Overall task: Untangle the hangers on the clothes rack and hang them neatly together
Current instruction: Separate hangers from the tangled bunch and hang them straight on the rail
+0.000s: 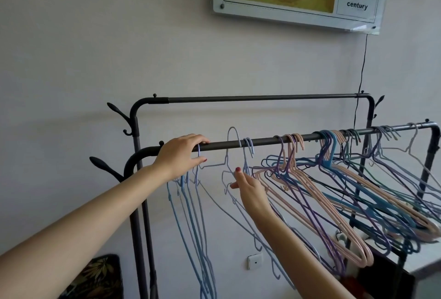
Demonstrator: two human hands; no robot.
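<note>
My left hand (180,155) is clamped on the near rail (262,141), steadying a few blue hangers (191,203) already sorted at its left end. My right hand (248,185) pinches a pale hanger (232,146). The big tangle (346,179) to the right remains, most of the job.

Left grip (182,155) rests over the near rail (262,141) of the dark clothes rack (134,131), fingers curled atop it, above a cluster of pale blue hangers (191,203). Right grip (248,186), below the rail, pinches a lavender hanger (232,136) whose hook stands above the rail. Right of that grip, pink, purple and blue tangled hangers (346,191) crowd the rail.
</note>
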